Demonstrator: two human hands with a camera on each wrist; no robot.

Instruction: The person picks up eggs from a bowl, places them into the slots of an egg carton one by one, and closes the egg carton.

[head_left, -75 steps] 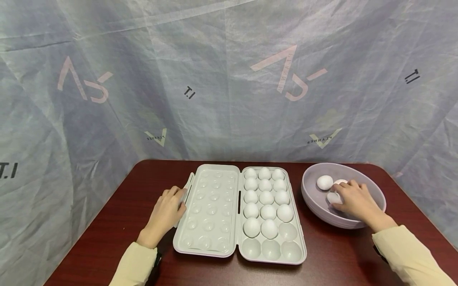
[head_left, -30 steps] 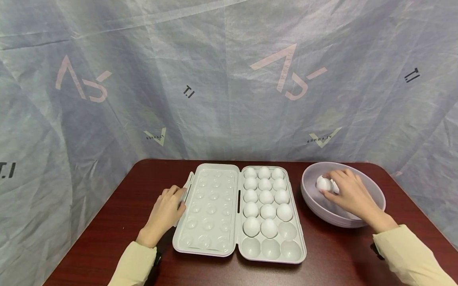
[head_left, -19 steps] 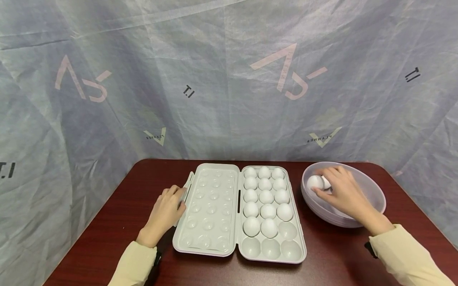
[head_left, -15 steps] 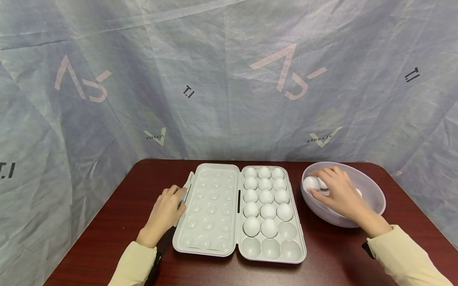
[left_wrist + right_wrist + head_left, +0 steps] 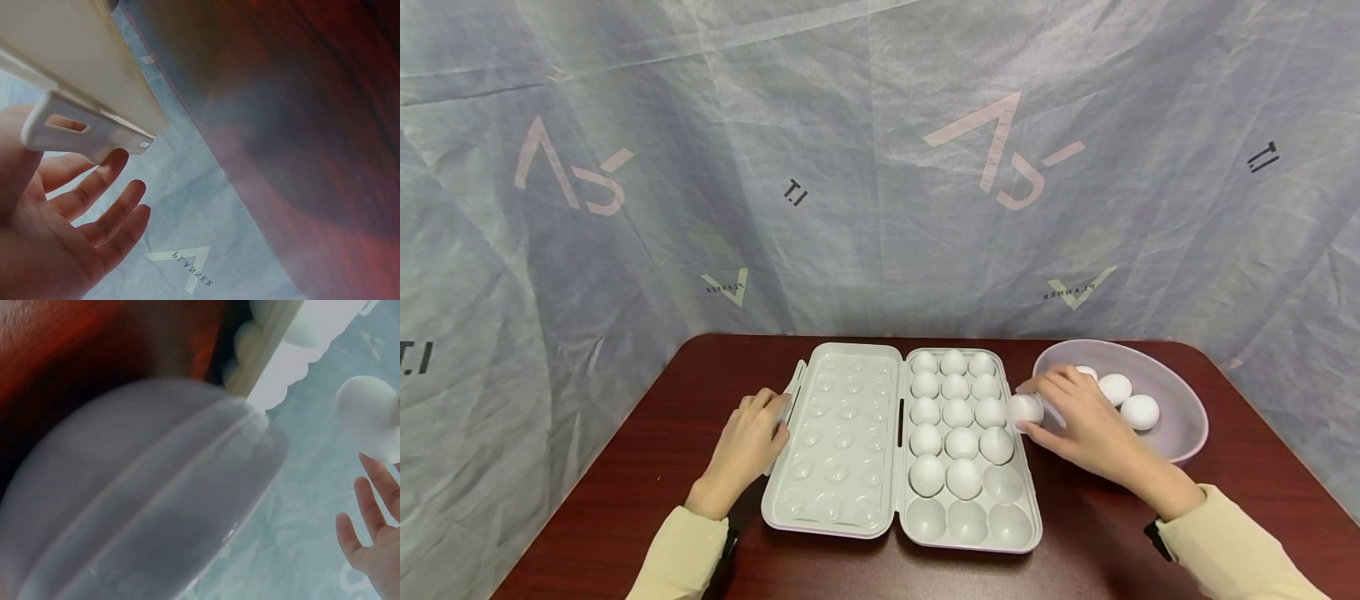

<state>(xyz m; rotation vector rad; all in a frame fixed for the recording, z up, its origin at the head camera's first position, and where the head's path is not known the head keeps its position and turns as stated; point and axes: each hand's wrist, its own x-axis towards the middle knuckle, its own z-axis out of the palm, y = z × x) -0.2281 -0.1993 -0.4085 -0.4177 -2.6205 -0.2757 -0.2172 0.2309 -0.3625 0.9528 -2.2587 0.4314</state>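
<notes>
A white egg (image 5: 1026, 411) is pinched between the thumb and fingers of my right hand (image 5: 1086, 425), held up between the bowl and the egg box. The right wrist view shows this egg (image 5: 367, 417) at its right edge. The egg box (image 5: 1036, 512) lies unfolded, with eggs filling most hollows of its right half; several nearest hollows hold none. My left hand (image 5: 745, 446) grips the latch flap (image 5: 94, 128) along the left side of the lid (image 5: 842, 462), thumb and fingers on either side. The lilac bowl (image 5: 1183, 404) holds several eggs (image 5: 1140, 412), partly hidden by my right hand.
Everything stands on a dark red-brown wooden table (image 5: 647, 433). A grey-blue printed sheet (image 5: 880, 208) hangs behind its far edge. The bowl's wall rises beneath my right forearm, close to the egg box's right side.
My right hand picked an egg from the bowl and carried it left over the rim, toward the egg box. Eggs in the bowl have shifted. My left hand stays in place.
</notes>
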